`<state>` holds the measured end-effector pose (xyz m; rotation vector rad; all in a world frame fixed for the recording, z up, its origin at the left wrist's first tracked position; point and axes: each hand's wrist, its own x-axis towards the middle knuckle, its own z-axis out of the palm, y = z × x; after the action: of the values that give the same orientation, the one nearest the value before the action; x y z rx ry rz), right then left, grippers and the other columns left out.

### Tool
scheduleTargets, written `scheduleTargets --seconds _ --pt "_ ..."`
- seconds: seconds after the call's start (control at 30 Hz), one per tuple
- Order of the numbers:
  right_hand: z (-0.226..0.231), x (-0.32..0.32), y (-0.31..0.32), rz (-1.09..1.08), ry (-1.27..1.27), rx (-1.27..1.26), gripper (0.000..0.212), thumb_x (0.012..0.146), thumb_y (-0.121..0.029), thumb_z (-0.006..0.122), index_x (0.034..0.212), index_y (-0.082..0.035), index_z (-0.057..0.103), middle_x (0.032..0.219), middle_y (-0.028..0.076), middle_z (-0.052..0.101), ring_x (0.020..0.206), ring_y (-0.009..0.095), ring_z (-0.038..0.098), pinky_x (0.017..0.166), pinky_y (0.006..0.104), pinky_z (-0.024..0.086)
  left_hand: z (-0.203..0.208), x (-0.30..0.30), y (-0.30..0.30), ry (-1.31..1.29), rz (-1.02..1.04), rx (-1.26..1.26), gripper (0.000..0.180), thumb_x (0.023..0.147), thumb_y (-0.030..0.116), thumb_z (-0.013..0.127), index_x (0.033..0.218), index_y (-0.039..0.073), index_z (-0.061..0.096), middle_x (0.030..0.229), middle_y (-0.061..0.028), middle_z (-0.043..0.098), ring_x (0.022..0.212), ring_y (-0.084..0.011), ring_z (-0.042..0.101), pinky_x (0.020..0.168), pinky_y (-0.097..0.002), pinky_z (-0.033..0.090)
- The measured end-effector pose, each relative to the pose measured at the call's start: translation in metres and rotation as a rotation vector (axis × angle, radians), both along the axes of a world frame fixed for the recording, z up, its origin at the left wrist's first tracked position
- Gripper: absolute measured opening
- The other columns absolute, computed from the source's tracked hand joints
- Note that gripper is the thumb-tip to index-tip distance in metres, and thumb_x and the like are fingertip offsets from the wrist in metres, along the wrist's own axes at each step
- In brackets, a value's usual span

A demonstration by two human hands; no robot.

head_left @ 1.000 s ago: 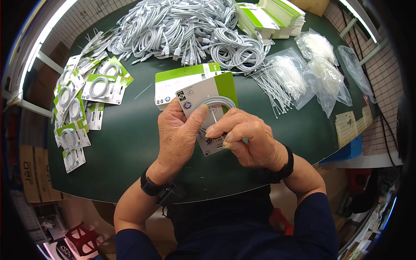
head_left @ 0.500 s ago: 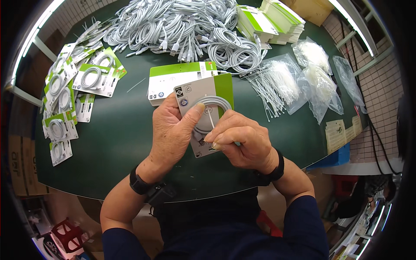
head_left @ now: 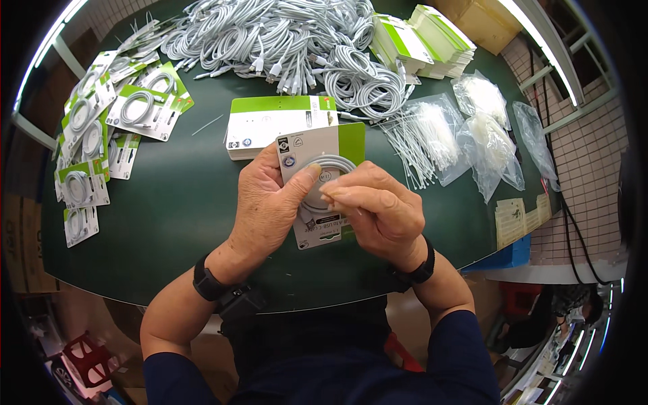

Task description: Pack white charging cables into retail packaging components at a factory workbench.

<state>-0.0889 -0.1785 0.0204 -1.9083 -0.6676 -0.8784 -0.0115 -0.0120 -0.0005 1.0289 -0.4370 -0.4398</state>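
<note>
Green table (head_left: pixel 169 209), card (head_left: pixel 312 143) pointing away lengthwise, leaning left, left hand (head_left: pixel 264 206) clamping it, right hand (head_left: pixel 388 212) pinched closed, contents unclear

Bare right hand (head_left: pixel 386 210) hides part of the coiled grey cable (head_left: pixel 331 160); beyond the grip, the top edge crops a tangled pale-grey cable heap (head_left: pixel 263 40).

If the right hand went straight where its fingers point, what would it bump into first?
Probably the thumb of the left hand; but depth is unclear, so the right hand might brush the coiled cable first.
</note>
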Motion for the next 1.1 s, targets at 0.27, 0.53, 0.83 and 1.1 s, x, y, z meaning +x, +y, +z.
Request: scheduleTargets --seconds 0.27,0.53,0.83,1.1 --pt "0.003 0.004 -0.005 -0.150 -0.007 -0.177 0.024 0.086 0.007 0.078 0.109 0.001 0.072 0.094 0.015 0.074 0.081 0.022 0.070 0.070 0.0314 0.056 -0.003 -0.001 0.001 -0.013 -0.011 0.072 0.031 0.101 0.003 0.067 0.131 -0.003 0.064 0.118 -0.0103 0.075 0.103 -0.0125 0.070 0.092 -0.0291 0.058" --pt "-0.005 -0.001 0.000 -0.224 0.253 0.293 0.017 0.084 0.007 0.082 0.096 0.002 0.072 0.093 0.012 0.074 0.080 0.021 0.070 0.072 0.0290 0.055 -0.005 -0.005 -0.002 0.031 -0.046 0.097 0.029 0.100 0.004 0.067 0.128 -0.003 0.065 0.116 -0.0100 0.075 0.101 -0.0121 0.070 0.090 -0.0289 0.058" --pt "0.003 0.009 -0.016 -0.213 0.063 -0.143 0.023 0.083 0.008 0.083 0.102 0.003 0.073 0.098 0.015 0.077 0.083 0.025 0.071 0.072 0.0300 0.055 -0.008 -0.007 -0.002 0.029 -0.057 0.081 0.031 0.101 0.004 0.067 0.130 -0.003 0.064 0.117 -0.0098 0.075 0.103 -0.0121 0.070 0.091 -0.0291 0.058" --pt "0.005 0.005 -0.023 -0.253 -0.058 -0.365 0.032 0.077 0.008 0.084 0.107 -0.002 0.078 0.101 0.012 0.075 0.083 0.023 0.070 0.068 0.0310 0.056 -0.002 -0.008 -0.003 0.003 -0.041 0.082 0.032 0.101 0.004 0.066 0.131 -0.003 0.063 0.118 -0.0100 0.075 0.103 -0.0123 0.070 0.092 -0.0292 0.058"
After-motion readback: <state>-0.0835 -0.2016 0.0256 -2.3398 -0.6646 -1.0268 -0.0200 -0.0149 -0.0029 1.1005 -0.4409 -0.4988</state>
